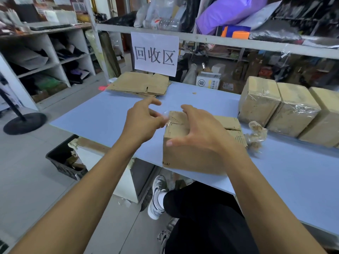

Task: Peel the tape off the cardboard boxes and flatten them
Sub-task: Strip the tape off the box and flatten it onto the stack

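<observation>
1. I am sitting at a blue table (102, 114), with both bare forearms reaching up from the bottom of the frame toward its middle.
2. My right hand (200, 132) is lying over the top of a box (185, 154) at frame center, fingers spread and curved, thumb running down the box's near left face and fingertips reaching its far top edge. It is bracing the box rather than closing round it.
3. My left hand (143, 121) is hovering just left of the box, wrist bent, fingers loosely curled. Its fingertips are meeting a bit of clear tape (166, 121) at the box's upper left corner and seem to be pinching it, though blur is keeping me from being sure.
4. The box is standing near the table's front edge, its top flaps showing a seam.
5. A wad (256, 134) of peeled tape is lying just right of the box.
6. Three taped boxes (280, 105) are standing in a row at the right edge of the frame.
7. Flattened cardboard (141, 84) is lying stacked at the table's far side, under a paper sign (155, 54) in the upper middle.
</observation>
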{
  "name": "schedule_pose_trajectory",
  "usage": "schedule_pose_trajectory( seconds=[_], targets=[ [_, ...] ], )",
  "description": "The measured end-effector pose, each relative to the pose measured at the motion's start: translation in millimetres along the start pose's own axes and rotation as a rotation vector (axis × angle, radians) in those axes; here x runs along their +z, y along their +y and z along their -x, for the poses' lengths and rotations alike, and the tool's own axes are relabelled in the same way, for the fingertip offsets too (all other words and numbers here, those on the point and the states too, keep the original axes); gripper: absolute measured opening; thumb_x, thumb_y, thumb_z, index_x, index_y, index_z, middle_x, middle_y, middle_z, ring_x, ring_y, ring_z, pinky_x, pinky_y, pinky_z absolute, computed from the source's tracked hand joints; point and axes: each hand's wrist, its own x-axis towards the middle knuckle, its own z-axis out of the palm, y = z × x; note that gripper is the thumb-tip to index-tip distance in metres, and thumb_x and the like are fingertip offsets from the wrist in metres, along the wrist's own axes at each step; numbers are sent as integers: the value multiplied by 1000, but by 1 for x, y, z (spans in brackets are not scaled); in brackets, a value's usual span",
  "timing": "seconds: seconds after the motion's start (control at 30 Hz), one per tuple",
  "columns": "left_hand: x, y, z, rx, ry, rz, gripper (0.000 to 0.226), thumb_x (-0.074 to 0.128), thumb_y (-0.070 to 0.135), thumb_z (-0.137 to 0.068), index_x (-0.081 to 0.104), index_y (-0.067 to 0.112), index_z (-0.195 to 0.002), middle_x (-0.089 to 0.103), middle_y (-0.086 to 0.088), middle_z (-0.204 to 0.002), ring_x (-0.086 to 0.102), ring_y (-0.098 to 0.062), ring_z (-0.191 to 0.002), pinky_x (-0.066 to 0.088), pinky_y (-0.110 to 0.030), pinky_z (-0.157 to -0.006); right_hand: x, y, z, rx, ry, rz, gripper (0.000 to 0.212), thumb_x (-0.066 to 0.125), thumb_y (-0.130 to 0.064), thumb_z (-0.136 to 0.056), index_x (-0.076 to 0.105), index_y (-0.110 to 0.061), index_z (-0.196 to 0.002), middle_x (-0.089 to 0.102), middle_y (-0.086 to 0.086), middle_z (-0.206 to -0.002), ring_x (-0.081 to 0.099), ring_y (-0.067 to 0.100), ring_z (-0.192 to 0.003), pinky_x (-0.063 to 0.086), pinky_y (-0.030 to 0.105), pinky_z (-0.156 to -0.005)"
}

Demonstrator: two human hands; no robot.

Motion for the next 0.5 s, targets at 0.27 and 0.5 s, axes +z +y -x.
schedule_pose_trajectory(
  seconds=[0.27, 0.5],
  targets=[
    [7, -14, 1, -50, -35, 147, 28, 77, 37, -86, 67, 11, -88, 68, -2, -81, 69, -19, -74, 60, -44, -82, 0, 1, -2, -13, 4, -12, 120, 76, -73, -68, 17, -21, -160, 38, 1, -159, 34, 23, -145, 27, 38, -115],
    [7, -13, -7, -203, -63, 368, 16, 74, 3, -88, 62, 6, -98, 71, -20, -83, 69, -26, -70, 62, -36, -73, 0, 1, -1, -17, 13, -26, 122, 77, -73, -66, 17, -24, -160, 38, -2, -158, 35, 22, -144, 27, 38, -114]
  ],
)
